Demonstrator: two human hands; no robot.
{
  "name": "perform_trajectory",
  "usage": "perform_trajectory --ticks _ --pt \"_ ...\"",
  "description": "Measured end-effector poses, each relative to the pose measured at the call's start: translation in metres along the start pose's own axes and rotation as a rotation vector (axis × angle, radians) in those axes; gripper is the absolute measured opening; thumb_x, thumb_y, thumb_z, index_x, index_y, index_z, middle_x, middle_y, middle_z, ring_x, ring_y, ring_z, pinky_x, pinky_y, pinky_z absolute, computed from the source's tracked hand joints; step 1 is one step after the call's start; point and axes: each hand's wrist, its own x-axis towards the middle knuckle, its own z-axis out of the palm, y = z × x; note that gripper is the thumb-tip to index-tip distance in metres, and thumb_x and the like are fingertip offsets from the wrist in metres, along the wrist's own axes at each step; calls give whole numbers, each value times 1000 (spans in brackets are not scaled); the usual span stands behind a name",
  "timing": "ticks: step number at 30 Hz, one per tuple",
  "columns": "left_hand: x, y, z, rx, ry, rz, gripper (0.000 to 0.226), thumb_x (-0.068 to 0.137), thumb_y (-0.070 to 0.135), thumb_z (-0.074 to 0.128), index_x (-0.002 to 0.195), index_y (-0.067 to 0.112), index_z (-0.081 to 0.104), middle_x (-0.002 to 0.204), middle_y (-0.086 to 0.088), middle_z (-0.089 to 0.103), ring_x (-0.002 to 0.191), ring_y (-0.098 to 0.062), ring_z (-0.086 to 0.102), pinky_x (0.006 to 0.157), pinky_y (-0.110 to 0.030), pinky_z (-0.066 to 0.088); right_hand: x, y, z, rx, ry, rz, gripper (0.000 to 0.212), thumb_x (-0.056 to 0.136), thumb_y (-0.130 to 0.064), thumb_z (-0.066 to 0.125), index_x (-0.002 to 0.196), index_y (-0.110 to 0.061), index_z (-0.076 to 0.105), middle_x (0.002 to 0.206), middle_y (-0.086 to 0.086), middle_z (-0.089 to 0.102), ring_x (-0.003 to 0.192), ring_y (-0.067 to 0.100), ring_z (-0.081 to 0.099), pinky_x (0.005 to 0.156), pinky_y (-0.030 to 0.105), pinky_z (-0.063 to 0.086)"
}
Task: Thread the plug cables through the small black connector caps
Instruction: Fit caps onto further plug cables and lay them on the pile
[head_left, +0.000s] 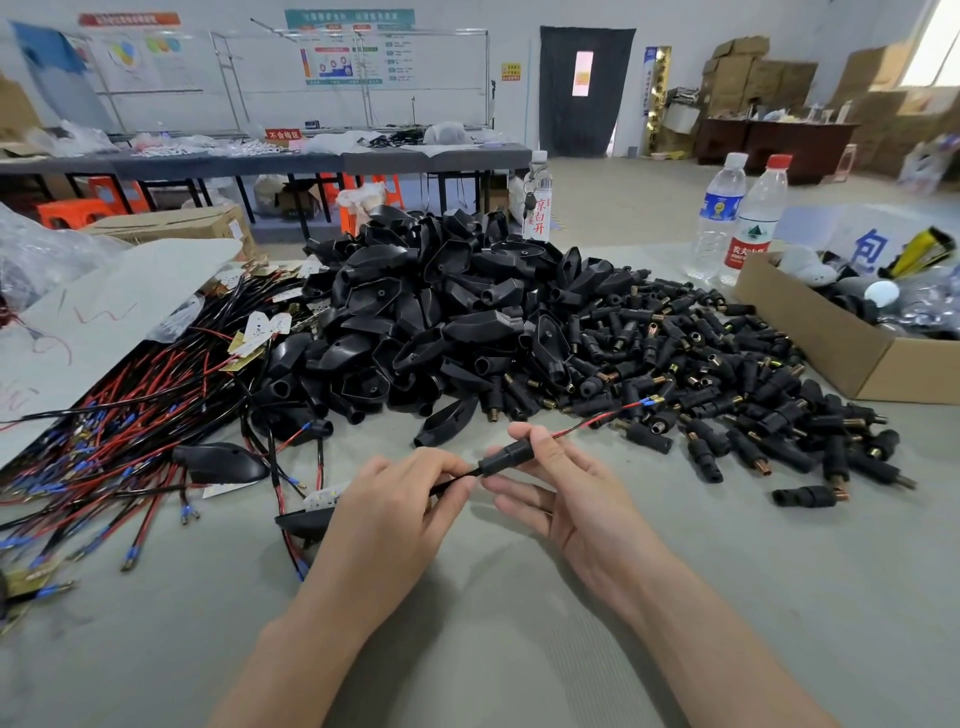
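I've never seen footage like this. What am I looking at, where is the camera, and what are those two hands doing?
No machine here: these are a person's two bare hands, filmed by one wide-angle camera worn on the head, looking forward and down. The left hand pinches a black cable. The right hand holds a small black connector cap between thumb and fingers; thin red and black wires come out of its far end, so the cable passes through it. On the grey table lie a heap of larger black housings, a spread of small caps, a tangle of red and black cables on the left, and a cardboard box and water bottles on the right.
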Motion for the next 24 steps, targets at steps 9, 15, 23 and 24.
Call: perform_trajectory --ticks 9,15,23,24 --pt "3 -11 8 120 36 115 20 95 34 54 87 21 67 79 15 64 71 -10 56 83 -28 38 2 4 4 -78 9 -18 28 89 -39 65 109 -22 74 113 11 74 97 26 74 71 27 59" --pt "3 -14 4 120 -6 71 21 94 38 54 91 24 70 85 18 67 77 -9 59 88 -26 37 3 0 1 -110 37 -96 30 89 -39 63 111 -20 73 108 9 76 99 25 74 74 25 59" --pt "3 -10 7 132 -1 134 21 93 34 54 88 20 69 83 14 65 78 -12 58 85 -28 38 4 7 5 -98 -1 -51 34 87 -37 64 112 -14 71 109 13 75 96 26 74 71 24 58" --pt "3 -10 7 126 -1 132 21 93 35 55 89 20 69 84 14 66 79 -11 58 86 -27 37 4 6 5 -109 2 -60 33 87 -37 65 111 -15 72 108 13 75 96 26 74 71 24 58"
